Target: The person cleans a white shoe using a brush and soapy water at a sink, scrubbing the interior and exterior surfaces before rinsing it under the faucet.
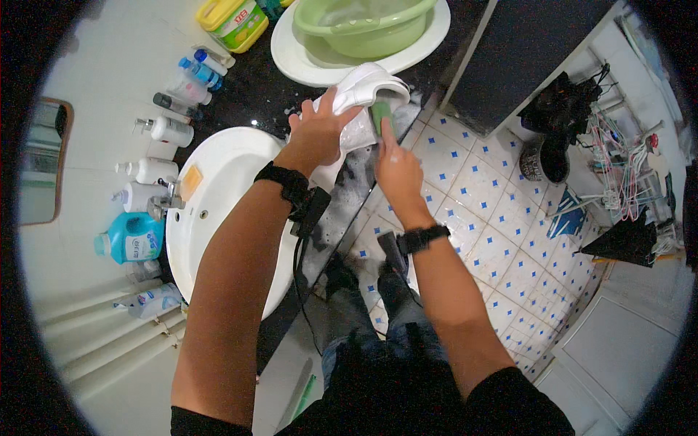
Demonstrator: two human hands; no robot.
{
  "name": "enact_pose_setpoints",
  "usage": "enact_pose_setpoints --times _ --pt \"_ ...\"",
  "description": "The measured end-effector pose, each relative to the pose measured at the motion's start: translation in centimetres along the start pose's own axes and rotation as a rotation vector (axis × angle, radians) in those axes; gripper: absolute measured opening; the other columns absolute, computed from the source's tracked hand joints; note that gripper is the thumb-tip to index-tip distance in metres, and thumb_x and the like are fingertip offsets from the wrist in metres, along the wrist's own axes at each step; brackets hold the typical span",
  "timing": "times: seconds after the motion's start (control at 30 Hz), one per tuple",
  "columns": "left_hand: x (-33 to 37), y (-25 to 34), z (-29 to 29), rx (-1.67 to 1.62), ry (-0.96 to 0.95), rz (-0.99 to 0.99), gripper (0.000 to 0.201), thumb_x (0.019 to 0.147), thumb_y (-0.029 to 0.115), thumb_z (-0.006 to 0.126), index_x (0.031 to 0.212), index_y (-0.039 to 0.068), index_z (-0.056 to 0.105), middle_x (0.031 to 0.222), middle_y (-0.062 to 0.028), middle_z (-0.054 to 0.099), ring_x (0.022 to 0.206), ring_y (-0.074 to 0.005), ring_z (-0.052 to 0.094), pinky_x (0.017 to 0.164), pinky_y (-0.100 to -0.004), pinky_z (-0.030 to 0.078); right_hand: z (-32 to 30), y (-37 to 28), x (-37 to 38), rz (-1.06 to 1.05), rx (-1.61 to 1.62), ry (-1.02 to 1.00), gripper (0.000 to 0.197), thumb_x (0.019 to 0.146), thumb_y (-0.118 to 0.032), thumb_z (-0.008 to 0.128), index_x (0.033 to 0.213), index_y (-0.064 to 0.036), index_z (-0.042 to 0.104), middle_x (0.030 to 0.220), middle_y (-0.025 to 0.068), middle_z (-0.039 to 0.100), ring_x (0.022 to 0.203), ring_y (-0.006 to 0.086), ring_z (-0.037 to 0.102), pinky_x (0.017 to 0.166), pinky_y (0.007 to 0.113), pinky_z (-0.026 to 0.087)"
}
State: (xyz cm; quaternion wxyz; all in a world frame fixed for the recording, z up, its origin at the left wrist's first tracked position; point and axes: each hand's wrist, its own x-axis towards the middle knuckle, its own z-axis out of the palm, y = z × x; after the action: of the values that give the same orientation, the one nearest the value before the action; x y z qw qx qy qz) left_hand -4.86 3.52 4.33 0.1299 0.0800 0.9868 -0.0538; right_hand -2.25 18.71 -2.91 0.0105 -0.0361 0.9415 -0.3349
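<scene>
My left hand (317, 138) clamps a white shoe (358, 86) at right edge of the counter (336, 224), beyond the sink (231, 168); presumably light, soft, slippery, best held across its top; right hand (400, 174) grips green brush (379, 113).

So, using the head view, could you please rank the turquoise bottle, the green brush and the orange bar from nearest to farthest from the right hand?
From the right hand:
1. Green brush: in its grip.
2. Orange bar: to its left, on the sink beside the tap.
3. Turquoise bottle: farther left, beyond the sink.
</scene>
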Motion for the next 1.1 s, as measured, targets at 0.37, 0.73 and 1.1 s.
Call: enact_pose_setpoints --times 0.37,0.73,1.1 --pt "0.3 -0.5 0.9 -0.002 0.12 0.039 0.083 0.063 0.003 0.068 0.135 0.039 0.045 0.148 -0.0141 0.021 0.114 -0.042 0.043 0.086 -0.0561 0.045 0.0 1.3 0.3 -0.098 -0.004 0.056 0.047 0.091 -0.016 0.051 0.137 -0.0176 0.044 0.069 0.0255 0.061 0.061 0.0431 0.06 0.056 0.053 0.047" --pt "0.6 0.3 0.7 0.035 0.109 0.036 0.095 0.054 0.003 0.077 0.136 0.039 0.043 0.147 -0.0137 0.023 0.115 -0.0398 0.043 0.087 -0.0553 0.045 0.5 2.0 2.1 -0.142 0.015 0.123 0.046 0.092 -0.021 0.05 0.138 -0.0166 0.042 0.068 0.0223 0.063 0.063 0.0401 0.063 0.056 0.051 0.048" --pt "1.2 0.0 0.3 0.022 0.047 0.035 0.088 0.062 0.009 0.075 0.137 0.041 0.04 0.148 -0.0131 0.022 0.119 -0.0417 0.041 0.092 -0.0618 0.04 -0.5 1.3 3.6 -0.11 -0.006 0.109 0.043 0.093 -0.022 0.049 0.135 -0.0155 0.045 0.077 0.0273 0.063 0.068 0.0447 0.061 0.061 0.053 0.048"
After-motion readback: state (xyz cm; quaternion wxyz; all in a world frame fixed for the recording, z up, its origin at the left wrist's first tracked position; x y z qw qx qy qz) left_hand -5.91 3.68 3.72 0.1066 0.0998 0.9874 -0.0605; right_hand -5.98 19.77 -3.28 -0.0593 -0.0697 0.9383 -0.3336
